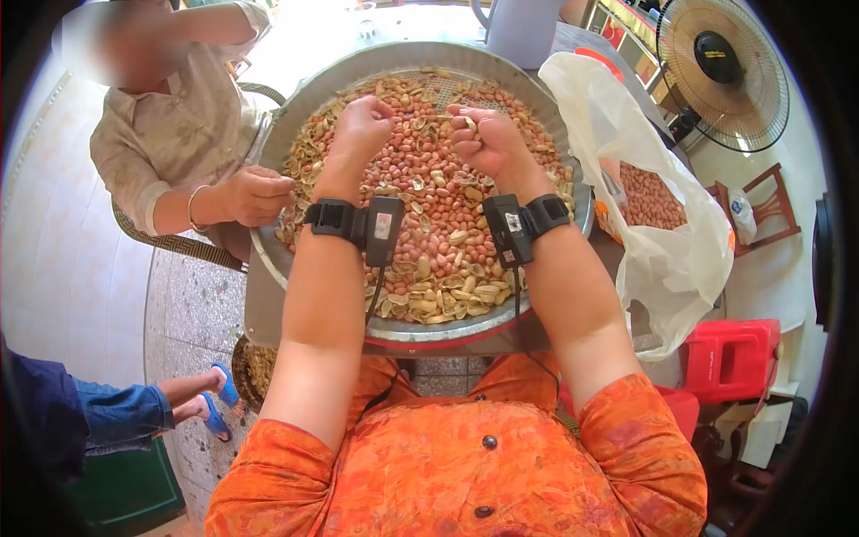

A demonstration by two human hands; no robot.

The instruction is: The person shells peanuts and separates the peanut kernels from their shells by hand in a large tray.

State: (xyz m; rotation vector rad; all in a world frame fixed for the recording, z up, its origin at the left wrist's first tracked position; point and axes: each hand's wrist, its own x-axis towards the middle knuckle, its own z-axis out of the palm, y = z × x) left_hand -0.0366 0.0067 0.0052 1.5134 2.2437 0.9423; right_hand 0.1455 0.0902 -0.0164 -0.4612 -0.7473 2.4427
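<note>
Both of my hands are over a wide round metal tray (268, 234) full of red-skinned peanuts (420, 166) and pale shells. My left hand (362, 130) is closed, fingertips curled together above the far left part of the pile; what it holds, if anything, is hidden. To its right, my right hand (490, 145) is curled with the palm partly turned up. A peanut shell (471, 126) shows between its fingers. Unshelled peanuts and empty shells (447, 300) lie thickest along the near rim. Each wrist wears a black strapped device (383, 231) with a cable.
Another person's hand (258, 195) rests at the tray's left rim. Right of the tray, a white plastic bag (667, 259) lies by more shelled peanuts (651, 197). A fan (720, 67), a pitcher (522, 31) and red stools (732, 358) stand around. Someone in blue slippers (216, 417) is at left.
</note>
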